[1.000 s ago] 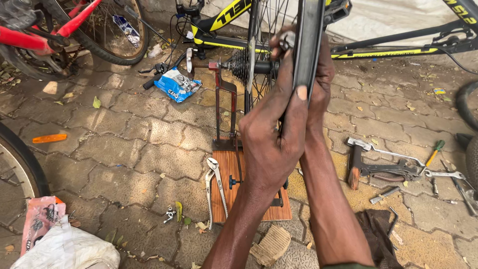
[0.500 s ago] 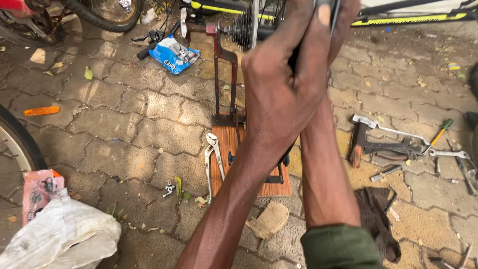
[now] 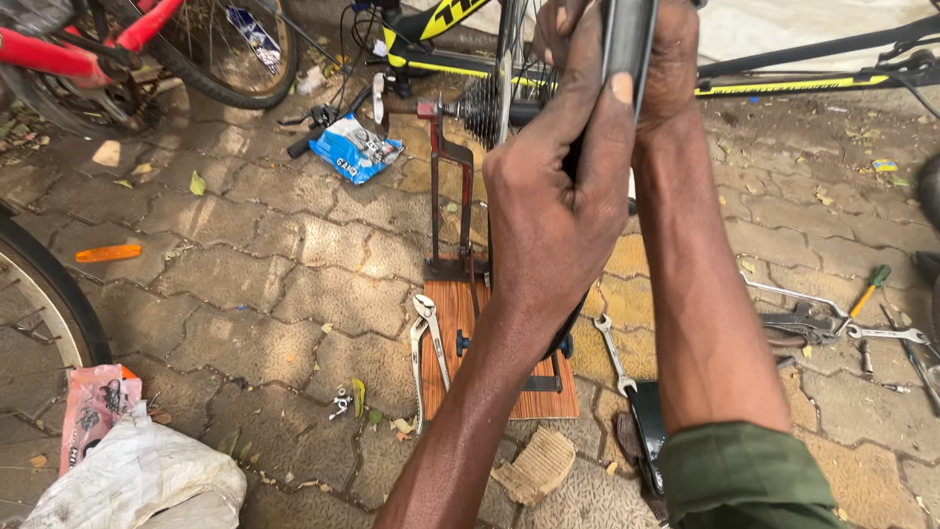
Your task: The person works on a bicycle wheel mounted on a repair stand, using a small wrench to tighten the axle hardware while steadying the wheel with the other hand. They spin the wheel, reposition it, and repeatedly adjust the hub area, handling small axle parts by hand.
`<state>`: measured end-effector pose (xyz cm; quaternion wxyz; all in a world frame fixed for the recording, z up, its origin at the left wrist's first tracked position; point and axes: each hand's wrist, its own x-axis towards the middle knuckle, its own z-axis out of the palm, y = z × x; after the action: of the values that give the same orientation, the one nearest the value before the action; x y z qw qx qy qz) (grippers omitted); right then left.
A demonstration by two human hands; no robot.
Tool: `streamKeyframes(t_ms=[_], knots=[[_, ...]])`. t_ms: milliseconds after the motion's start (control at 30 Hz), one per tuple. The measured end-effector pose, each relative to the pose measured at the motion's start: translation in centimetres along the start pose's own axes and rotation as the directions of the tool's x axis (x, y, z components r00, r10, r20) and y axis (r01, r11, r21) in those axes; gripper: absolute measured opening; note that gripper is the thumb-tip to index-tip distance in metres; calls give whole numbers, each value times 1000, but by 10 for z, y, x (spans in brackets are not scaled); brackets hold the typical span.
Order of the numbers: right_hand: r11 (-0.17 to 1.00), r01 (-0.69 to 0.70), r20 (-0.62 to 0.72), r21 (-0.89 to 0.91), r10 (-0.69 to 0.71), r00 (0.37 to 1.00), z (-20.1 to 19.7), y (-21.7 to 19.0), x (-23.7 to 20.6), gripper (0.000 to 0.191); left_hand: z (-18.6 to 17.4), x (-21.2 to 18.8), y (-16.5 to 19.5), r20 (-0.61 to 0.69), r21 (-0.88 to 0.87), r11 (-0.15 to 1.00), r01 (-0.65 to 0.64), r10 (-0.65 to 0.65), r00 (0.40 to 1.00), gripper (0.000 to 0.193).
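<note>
A bicycle wheel with a black tyre (image 3: 627,44) stands upright in a red truing stand (image 3: 447,186) on a wooden base board (image 3: 494,392). My left hand (image 3: 558,211) wraps around the tyre from the near side, thumb pressed on the tread. My right hand (image 3: 671,69) grips the tyre from the far side, higher up. A sprocket cassette (image 3: 482,108) shows on the wheel's hub between the stand's arms. The rim and most spokes are hidden behind my hands.
Pliers (image 3: 429,343) and a spanner (image 3: 612,353) lie by the board. More tools (image 3: 832,313) are scattered right on the paving. A blue packet (image 3: 354,149), an orange reflector (image 3: 108,254), a white bag (image 3: 137,480) and bicycle wheels (image 3: 44,304) sit left; a yellow-black frame (image 3: 783,73) lies behind.
The view dipped down and came back up. My hands stay clamped on the tyre, the left hand having slid a little along the tread.
</note>
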<state>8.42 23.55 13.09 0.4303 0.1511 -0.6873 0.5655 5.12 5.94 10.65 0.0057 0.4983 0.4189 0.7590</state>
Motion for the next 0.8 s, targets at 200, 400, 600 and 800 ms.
streamKeyframes(t_ms=[200, 400, 600, 800], knots=[[997, -35, -119, 71, 43, 992, 21, -9, -14, 39, -1, 1, 10, 36, 96, 995, 38, -41, 998, 43], [993, 51, -400, 107, -3, 917, 43, -9, -29, 20, -2, 3, 12, 12, 119, 993, 13, -14, 1000, 47], [995, -29, -499, -96, -23, 866, 52, -6, -79, 32, 0, 8, 5, -6, 335, 940, -61, 66, 998, 47], [990, -124, -454, -60, 84, 887, 34, 5, -87, 24, 3, 8, 1, -19, 260, 961, -97, 106, 994, 38]])
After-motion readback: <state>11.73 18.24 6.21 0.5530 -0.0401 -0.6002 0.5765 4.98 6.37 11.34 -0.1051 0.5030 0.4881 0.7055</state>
